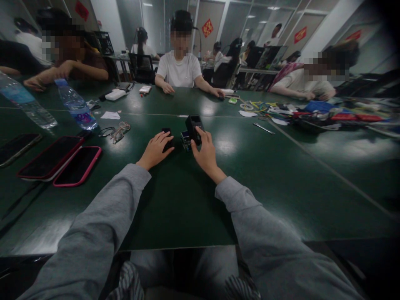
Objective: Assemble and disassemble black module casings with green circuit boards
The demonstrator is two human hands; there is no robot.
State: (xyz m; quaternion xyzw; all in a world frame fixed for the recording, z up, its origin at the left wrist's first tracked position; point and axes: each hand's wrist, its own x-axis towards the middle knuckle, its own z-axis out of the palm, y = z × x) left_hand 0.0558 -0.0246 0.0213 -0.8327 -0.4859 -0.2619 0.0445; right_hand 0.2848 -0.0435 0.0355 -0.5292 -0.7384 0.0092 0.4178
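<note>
Dark green tabletop (175,200) under both grey sleeves. Off to the left, two phones in pink cases (59,160), water bottle (76,106), glasses (116,132). Right hand (204,153) curled around a tilted black box (193,128), lifted just above a small blue-edged part (185,140). Left hand (155,149) loosely bent, fingertips resting on a small black piece (166,133) on the tabletop.

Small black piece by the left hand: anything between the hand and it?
No. The left hand already lies on the small black piece, fingertips touching it. The right hand holds the black box beside it, apart.
</note>
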